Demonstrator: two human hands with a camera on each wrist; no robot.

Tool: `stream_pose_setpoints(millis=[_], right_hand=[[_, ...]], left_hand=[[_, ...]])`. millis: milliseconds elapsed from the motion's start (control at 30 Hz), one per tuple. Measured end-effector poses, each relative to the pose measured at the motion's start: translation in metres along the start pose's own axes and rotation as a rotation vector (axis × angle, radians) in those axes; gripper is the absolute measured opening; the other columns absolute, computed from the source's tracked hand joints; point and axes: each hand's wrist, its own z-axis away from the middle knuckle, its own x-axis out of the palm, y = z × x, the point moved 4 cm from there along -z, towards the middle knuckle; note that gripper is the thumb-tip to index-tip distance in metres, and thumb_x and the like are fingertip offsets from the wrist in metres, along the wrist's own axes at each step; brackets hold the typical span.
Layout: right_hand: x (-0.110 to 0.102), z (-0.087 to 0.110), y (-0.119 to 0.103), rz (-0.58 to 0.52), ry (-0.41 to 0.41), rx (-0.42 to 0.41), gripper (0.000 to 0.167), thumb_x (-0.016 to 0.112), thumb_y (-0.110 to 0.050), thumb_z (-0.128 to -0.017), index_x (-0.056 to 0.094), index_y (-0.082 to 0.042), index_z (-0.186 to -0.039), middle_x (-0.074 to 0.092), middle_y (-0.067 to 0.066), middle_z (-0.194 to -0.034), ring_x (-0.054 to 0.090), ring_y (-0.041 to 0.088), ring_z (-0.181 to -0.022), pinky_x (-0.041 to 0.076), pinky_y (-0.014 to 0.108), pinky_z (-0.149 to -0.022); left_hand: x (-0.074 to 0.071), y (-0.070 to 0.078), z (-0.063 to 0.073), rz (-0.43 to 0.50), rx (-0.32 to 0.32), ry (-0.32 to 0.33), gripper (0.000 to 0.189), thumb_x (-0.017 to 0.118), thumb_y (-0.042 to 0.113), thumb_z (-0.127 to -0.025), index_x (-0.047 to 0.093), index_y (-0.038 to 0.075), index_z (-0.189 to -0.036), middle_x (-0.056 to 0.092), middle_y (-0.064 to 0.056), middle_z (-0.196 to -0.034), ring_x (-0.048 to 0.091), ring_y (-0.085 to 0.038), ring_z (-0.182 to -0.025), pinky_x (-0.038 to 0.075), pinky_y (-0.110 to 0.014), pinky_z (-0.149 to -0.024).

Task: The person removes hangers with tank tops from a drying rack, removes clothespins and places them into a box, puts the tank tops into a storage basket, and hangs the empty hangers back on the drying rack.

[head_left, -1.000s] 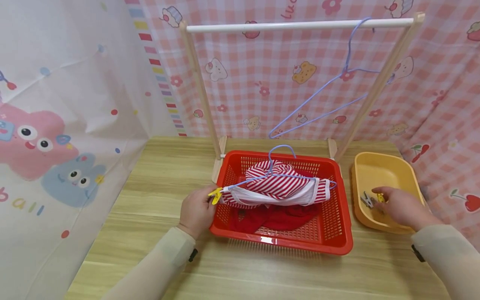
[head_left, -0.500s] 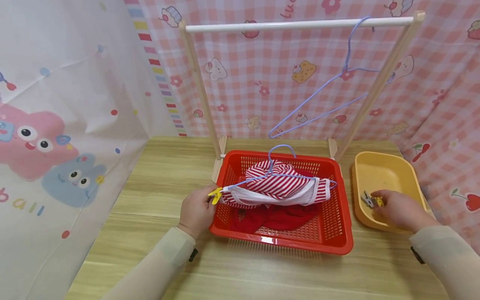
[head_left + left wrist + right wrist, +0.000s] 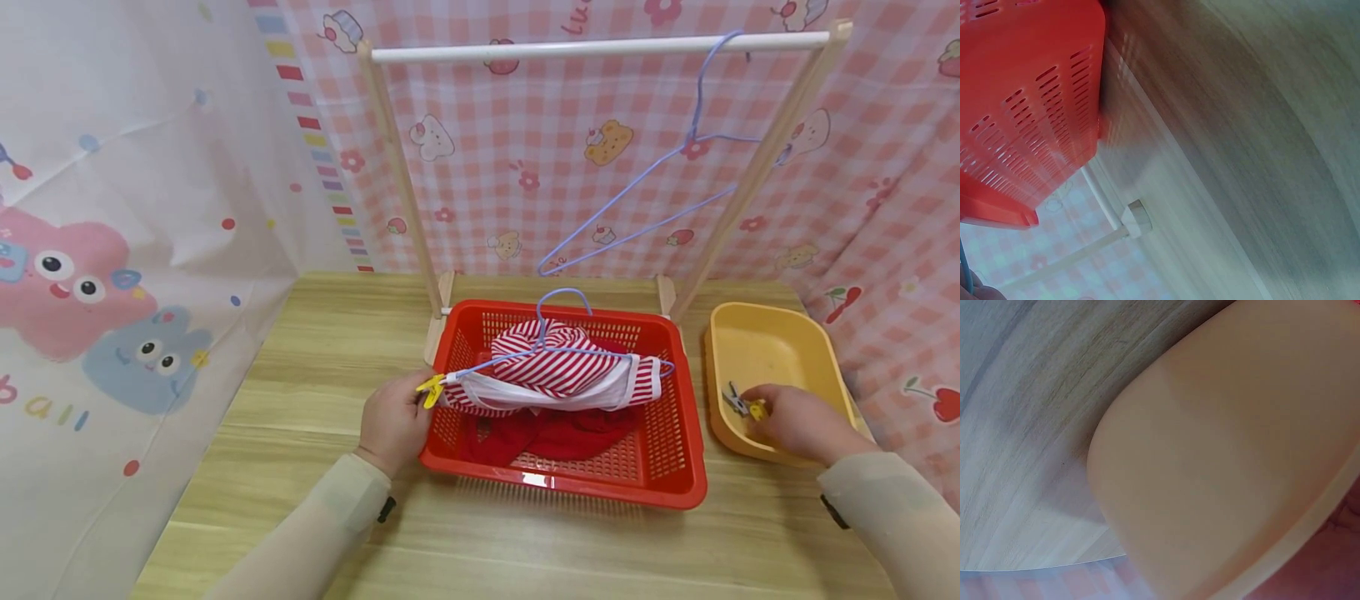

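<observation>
My left hand (image 3: 396, 421) is at the left end of a blue wire hanger (image 3: 501, 361), gripping it beside a yellow clothespin (image 3: 431, 390). A red-and-white striped shirt (image 3: 551, 371) hangs on this hanger, bunched inside the red basket (image 3: 558, 485). In the left wrist view only a bit of the fingers (image 3: 984, 292) shows, by the blue wire. My right hand (image 3: 806, 423) reaches into the yellow tub (image 3: 776, 342) and pinches a yellow clothespin (image 3: 757, 410); its fingertips are partly hidden. A grey clothespin (image 3: 734, 398) lies right beside it.
Behind the basket stands a rack with a white rail (image 3: 600, 49) and wooden posts (image 3: 405, 179). Another blue hanger (image 3: 622, 200) hangs from the rail's right part. Dark red cloth (image 3: 577, 437) lies in the basket under the shirt. A patterned curtain backs the wooden table (image 3: 300, 392).
The right hand has sunk slightly into the tub, and the yellow clothespin at its fingertips has shifted a little toward me. The left hand, hanger and shirt have not moved.
</observation>
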Motion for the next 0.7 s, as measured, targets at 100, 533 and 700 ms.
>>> stream_pose_setpoints(millis=[100, 533, 700], right_hand=[[0.0004, -0.0001, -0.0005, -0.001, -0.018, 0.000, 0.047, 0.075, -0.014, -0.086, 0.065, 0.009, -0.126, 0.070, 0.027, -0.103, 0.063, 0.035, -0.087, 0.054, 0.062, -0.085], [0.0033, -0.0002, -0.0012, 0.060, -0.002, -0.031, 0.045, 0.077, -0.013, -0.085, 0.065, 0.011, -0.120, 0.072, 0.022, -0.097, 0.063, 0.031, -0.082, 0.055, 0.061, -0.085], [0.0052, 0.0002, -0.0032, 0.094, 0.029, -0.059, 0.042, 0.076, -0.010, -0.084, 0.065, 0.012, -0.118, 0.073, 0.023, -0.096, 0.063, 0.030, -0.080, 0.056, 0.061, -0.085]], left_hand=[[0.0002, -0.0003, 0.0000, 0.000, 0.003, 0.002, 0.011, 0.070, 0.014, -0.098, 0.078, 0.013, -0.106, 0.081, -0.005, -0.102, 0.076, -0.026, -0.091, 0.063, -0.048, -0.085], [0.0003, -0.0008, -0.0004, 0.004, 0.013, 0.009, 0.009, 0.070, 0.013, -0.098, 0.077, 0.015, -0.103, 0.081, -0.004, -0.100, 0.075, -0.026, -0.090, 0.062, -0.047, -0.084], [0.0005, -0.0010, -0.0003, 0.005, 0.017, 0.009, 0.008, 0.070, 0.013, -0.098, 0.077, 0.014, -0.102, 0.081, -0.004, -0.100, 0.075, -0.025, -0.090, 0.063, -0.047, -0.084]])
